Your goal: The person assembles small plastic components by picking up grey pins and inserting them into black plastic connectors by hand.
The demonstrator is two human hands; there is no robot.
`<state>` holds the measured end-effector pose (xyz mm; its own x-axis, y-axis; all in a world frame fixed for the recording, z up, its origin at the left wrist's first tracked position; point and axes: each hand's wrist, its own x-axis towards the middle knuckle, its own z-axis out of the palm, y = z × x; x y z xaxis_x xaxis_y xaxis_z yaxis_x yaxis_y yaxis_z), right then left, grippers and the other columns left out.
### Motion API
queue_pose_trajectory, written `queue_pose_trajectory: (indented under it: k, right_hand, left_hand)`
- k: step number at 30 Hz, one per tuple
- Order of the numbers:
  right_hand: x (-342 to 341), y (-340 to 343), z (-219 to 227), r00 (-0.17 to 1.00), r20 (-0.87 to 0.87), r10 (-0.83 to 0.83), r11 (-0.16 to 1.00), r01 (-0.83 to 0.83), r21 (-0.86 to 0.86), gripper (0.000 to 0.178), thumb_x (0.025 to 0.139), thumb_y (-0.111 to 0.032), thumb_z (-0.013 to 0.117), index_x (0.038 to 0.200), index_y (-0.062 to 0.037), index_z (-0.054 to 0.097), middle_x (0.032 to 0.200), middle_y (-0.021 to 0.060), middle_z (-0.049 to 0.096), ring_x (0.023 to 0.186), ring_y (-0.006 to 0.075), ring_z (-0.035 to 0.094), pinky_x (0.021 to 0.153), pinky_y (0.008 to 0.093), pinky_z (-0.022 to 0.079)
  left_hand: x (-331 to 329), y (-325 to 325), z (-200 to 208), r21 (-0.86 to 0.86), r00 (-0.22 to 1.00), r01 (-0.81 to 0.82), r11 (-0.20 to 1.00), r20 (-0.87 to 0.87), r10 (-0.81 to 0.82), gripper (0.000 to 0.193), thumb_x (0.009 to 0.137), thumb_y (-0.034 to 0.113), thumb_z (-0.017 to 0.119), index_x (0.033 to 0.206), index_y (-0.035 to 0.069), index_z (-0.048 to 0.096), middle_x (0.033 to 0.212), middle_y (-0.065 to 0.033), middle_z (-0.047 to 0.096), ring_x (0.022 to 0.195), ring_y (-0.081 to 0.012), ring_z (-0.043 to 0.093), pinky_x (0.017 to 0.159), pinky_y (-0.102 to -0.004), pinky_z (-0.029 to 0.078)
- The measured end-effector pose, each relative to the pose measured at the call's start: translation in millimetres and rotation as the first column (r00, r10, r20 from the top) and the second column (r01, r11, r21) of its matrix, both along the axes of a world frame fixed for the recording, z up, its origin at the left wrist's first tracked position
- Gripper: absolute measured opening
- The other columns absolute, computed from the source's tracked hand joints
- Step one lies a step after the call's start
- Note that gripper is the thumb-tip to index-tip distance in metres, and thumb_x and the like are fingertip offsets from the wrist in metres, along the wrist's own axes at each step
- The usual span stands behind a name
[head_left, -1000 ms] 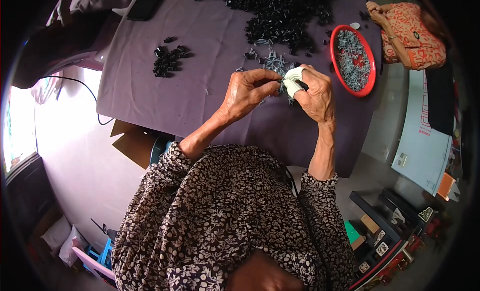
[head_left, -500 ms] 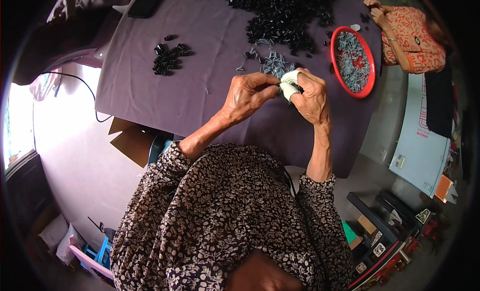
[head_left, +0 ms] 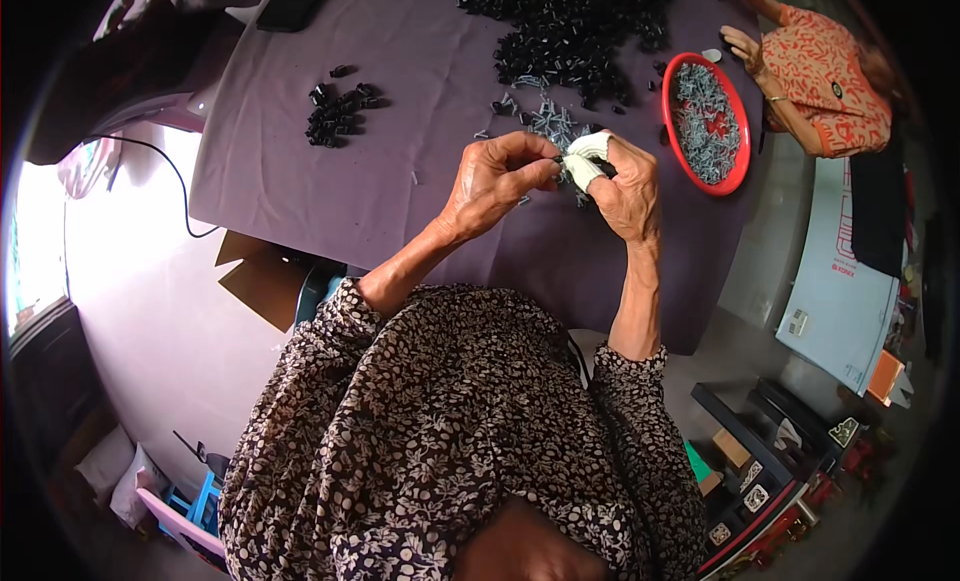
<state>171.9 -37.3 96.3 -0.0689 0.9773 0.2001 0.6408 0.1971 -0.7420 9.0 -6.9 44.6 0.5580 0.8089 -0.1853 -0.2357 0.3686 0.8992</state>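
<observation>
My left hand (head_left: 500,178) pinches a small black part (head_left: 559,162) between thumb and forefinger, mostly hidden by the fingertips. My right hand (head_left: 622,186), with white wraps (head_left: 583,163) on its thumb and forefinger, closes at the same spot, its fingertips meeting the left ones. What the right fingers grip is too small and covered to make out. Just beyond both hands lies a loose heap of grey screws (head_left: 550,119). Behind it spreads a large pile of small black parts (head_left: 565,41). A smaller cluster of black parts (head_left: 338,114) sits to the left.
A red oval tray (head_left: 746,131) of grey screws stands at the right on the purple tablecloth (head_left: 430,111). Beyond it, another person in an orange patterned top (head_left: 825,71) reaches over the table. A dark flat object (head_left: 290,6) lies at the far left.
Both hands stay together, with the fingers shifted slightly and the right wraps tilted differently. The other person's hands have spread apart, one reaching farther up the table edge.
</observation>
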Motion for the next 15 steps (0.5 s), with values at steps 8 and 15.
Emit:
queue_pose_trajectory:
  k: [8, 15]
  right_hand:
    - [1.7, -1.2, -4.1, 0.999, -0.033, -0.03, 0.999, 0.032, 0.042, 0.012, 0.07, 0.001, 0.057, 0.082, 0.0007, 0.058, 0.072, 0.0075, 0.06, 0.062, 0.0138, 0.056, 0.057, 0.0254, 0.044]
    - [2.8, -4.4, 6.3, 0.968, -0.175, -0.18, 0.983, 0.183, -0.001, 0.007, 0.07, 0.0, 0.06, 0.077, 0.0002, 0.06, 0.069, 0.0067, 0.062, 0.057, 0.0105, 0.055, 0.055, 0.0251, 0.044]
  left_hand:
    - [-0.1, 3.6, 6.7, 0.011, 1.0, 0.01, 1.0, -0.021, -0.01, 0.013, 0.082, 0.004, 0.06, 0.093, -0.003, 0.06, 0.083, -0.0061, 0.063, 0.073, -0.0104, 0.059, 0.069, -0.0233, 0.049]
    - [-1.7, 2.3, 4.8, 0.019, 0.999, 0.003, 1.0, -0.041, -0.002, 0.013, 0.083, 0.004, 0.059, 0.094, -0.003, 0.06, 0.083, -0.0062, 0.063, 0.074, -0.0106, 0.059, 0.07, -0.0233, 0.049]
